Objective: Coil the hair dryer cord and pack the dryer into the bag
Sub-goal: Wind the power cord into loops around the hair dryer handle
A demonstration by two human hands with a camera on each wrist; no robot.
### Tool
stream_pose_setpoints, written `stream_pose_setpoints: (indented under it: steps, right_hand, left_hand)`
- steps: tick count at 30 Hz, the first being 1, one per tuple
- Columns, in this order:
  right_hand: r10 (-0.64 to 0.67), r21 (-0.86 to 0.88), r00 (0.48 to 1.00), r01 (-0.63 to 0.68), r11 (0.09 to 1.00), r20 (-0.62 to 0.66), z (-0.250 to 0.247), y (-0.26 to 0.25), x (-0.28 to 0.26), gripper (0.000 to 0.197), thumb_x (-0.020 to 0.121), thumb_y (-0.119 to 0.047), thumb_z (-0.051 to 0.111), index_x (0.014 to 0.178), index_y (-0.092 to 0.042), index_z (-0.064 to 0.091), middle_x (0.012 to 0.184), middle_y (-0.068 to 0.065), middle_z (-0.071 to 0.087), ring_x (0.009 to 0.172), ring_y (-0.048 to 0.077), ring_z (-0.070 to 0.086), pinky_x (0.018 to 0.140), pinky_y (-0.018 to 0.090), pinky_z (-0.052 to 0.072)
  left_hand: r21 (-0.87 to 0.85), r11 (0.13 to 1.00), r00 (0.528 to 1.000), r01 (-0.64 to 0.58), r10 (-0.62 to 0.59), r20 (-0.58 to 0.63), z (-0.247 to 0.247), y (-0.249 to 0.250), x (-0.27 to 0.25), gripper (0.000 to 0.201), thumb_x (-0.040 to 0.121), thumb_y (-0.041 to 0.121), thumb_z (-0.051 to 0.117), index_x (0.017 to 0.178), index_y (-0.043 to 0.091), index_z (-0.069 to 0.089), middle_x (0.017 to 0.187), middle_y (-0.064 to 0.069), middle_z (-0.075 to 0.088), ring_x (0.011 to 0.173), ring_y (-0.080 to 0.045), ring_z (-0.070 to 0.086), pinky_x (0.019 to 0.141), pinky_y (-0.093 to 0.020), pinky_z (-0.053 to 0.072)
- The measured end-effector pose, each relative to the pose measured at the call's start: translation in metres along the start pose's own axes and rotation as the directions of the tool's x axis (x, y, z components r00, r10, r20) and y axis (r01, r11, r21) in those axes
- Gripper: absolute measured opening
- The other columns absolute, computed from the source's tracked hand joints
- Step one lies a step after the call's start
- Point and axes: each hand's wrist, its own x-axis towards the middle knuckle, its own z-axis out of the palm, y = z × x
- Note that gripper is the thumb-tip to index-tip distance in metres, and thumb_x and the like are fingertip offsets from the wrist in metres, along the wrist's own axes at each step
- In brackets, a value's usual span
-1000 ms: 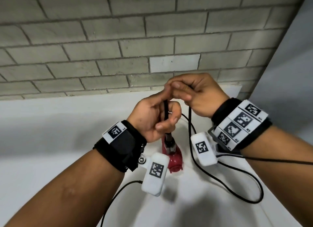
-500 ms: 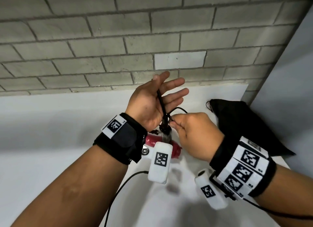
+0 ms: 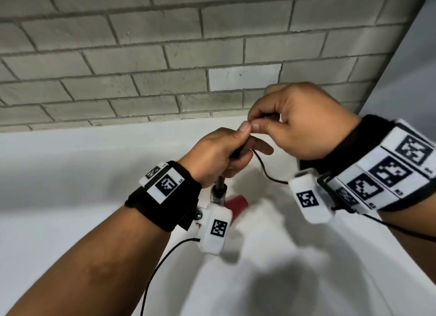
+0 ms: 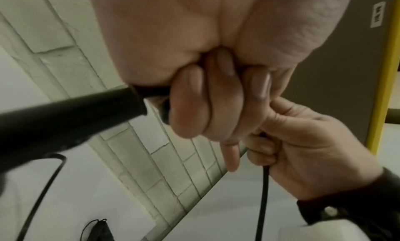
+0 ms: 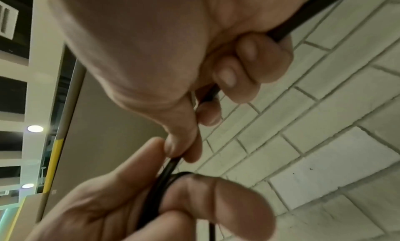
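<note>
My left hand [image 3: 232, 150] is curled round loops of the black cord [image 3: 265, 174], held above the white table [image 3: 70, 197]. Below it hangs the red hair dryer [image 3: 237, 203] by its black cord sleeve [image 3: 220, 188], partly hidden by my wrist camera. My right hand [image 3: 258, 124] pinches the cord just above and right of the left thumb. The right wrist view shows cord loops [image 5: 166, 179] wrapped in the left hand [image 5: 194, 207]. From the left wrist, the thick sleeve [image 4: 75, 114] leaves my fist and the cord [image 4: 263, 202] drops from the right hand [image 4: 303, 150]. The black bag [image 4: 97, 231] lies on the table.
A grey brick wall [image 3: 165, 56] runs along the back of the table. A pale grey panel [image 3: 412, 68] closes the right side. Thin camera cables [image 3: 160, 268] trail from both wrists over the table front.
My right hand rose from below the left hand to above and right of it, carrying the cord. The left fingers, spread half a second ago, closed round the loops. The bag is now hidden behind my right wrist.
</note>
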Motion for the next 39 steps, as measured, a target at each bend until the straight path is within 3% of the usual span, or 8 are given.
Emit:
stream_pose_setpoints:
  steps: [3, 8, 13, 20, 24, 28, 34, 39]
  right_hand:
    - [-0.043, -0.035, 0.990, 0.048, 0.998, 0.136, -0.006, 0.003, 0.004, 0.027, 0.089, -0.041, 0.054, 0.077, -0.022, 0.069, 0.069, -0.010, 0.054, 0.071, 0.017, 0.057, 0.070, 0.041, 0.050]
    - [-0.051, 0.547, 0.964, -0.103, 0.831, 0.261, 0.006, -0.002, 0.006, 0.041, 0.091, -0.025, 0.047, 0.055, -0.007, 0.045, 0.047, 0.002, 0.040, 0.051, 0.016, 0.035, 0.056, 0.033, 0.035]
    - [-0.040, 0.826, 0.982, -0.132, 0.547, 0.183, 0.032, -0.012, -0.004, 0.040, 0.103, -0.017, 0.035, 0.066, -0.006, 0.045, 0.038, -0.013, 0.035, 0.037, 0.001, 0.028, 0.043, 0.011, 0.030]
    - [0.077, 0.916, 0.977, -0.212, 0.340, 0.197, 0.042, -0.022, -0.008, 0.074, 0.098, -0.042, 0.039, 0.035, -0.006, 0.054, 0.029, 0.002, 0.048, 0.042, 0.021, 0.053, 0.057, 0.035, 0.052]
    - [0.292, 0.964, 0.940, -0.225, 0.139, 0.177, 0.043, -0.026, -0.003, 0.063, 0.098, -0.027, 0.049, 0.037, -0.009, 0.051, 0.031, 0.008, 0.039, 0.026, 0.014, 0.041, 0.039, 0.019, 0.039]
    - [0.261, 0.923, 0.959, -0.199, 0.330, 0.113, 0.058, -0.012, -0.005, 0.035, 0.092, -0.038, 0.052, 0.062, -0.025, 0.064, 0.047, -0.004, 0.038, 0.045, 0.014, 0.024, 0.044, 0.026, 0.016]
    - [0.071, 0.546, 0.994, -0.104, 0.831, 0.081, 0.075, -0.004, -0.032, 0.025, 0.100, -0.022, 0.048, 0.083, -0.014, 0.064, 0.047, -0.011, 0.041, 0.042, 0.006, 0.037, 0.048, 0.020, 0.032]
    - [-0.010, 0.356, 0.993, -0.033, 0.934, 0.116, 0.072, -0.012, -0.035, 0.009, 0.100, -0.027, 0.041, 0.097, -0.023, 0.049, 0.058, -0.007, 0.059, 0.055, 0.014, 0.059, 0.059, 0.033, 0.050]
  left_hand:
    - [-0.070, 0.997, 0.999, 0.018, -0.016, 0.036, -0.007, 0.001, -0.007, 0.053, 0.098, 0.034, 0.031, 0.096, -0.001, 0.072, 0.050, -0.001, 0.024, 0.044, -0.012, 0.015, 0.046, -0.029, 0.011]
    - [-0.145, 0.989, 0.989, 0.027, -0.005, 0.150, -0.007, 0.014, -0.017, 0.057, 0.099, 0.023, 0.028, 0.098, -0.026, 0.055, 0.043, 0.004, 0.045, 0.044, -0.011, 0.013, 0.046, -0.030, 0.011]
    - [-0.279, 0.960, 0.995, -0.003, 0.030, 0.094, -0.009, 0.015, -0.021, 0.044, 0.093, 0.029, 0.041, 0.086, 0.004, 0.076, 0.044, -0.003, 0.019, 0.040, -0.007, 0.016, 0.045, -0.023, 0.012]
    - [-0.400, 0.917, 0.978, -0.007, 0.089, 0.187, 0.003, 0.018, -0.020, 0.055, 0.096, 0.033, 0.038, 0.078, -0.012, 0.065, 0.041, 0.001, 0.017, 0.037, -0.009, 0.014, 0.042, -0.026, 0.012]
    - [-0.460, 0.888, 0.973, -0.024, 0.126, 0.193, 0.010, 0.018, -0.014, 0.055, 0.095, 0.036, 0.035, 0.071, -0.003, 0.066, 0.039, 0.002, 0.017, 0.035, -0.013, 0.011, 0.041, -0.030, 0.010]
    - [-0.609, 0.793, 0.984, -0.017, 0.120, 0.128, -0.003, 0.020, -0.013, 0.054, 0.095, 0.042, 0.029, 0.116, 0.005, 0.062, 0.040, 0.003, 0.028, 0.035, -0.011, 0.014, 0.039, -0.028, 0.014]
    - [-0.587, 0.788, 0.982, -0.189, 0.136, -0.133, -0.024, 0.031, -0.005, 0.054, 0.102, 0.041, 0.018, 0.130, 0.006, 0.047, 0.056, 0.003, 0.052, 0.036, -0.010, 0.014, 0.037, -0.022, 0.022]
    - [-0.500, 0.816, 0.925, -0.290, 0.105, -0.365, -0.024, 0.034, 0.002, 0.049, 0.103, 0.039, 0.027, 0.135, 0.006, 0.044, 0.068, 0.003, 0.063, 0.037, -0.006, 0.031, 0.042, -0.021, 0.030]
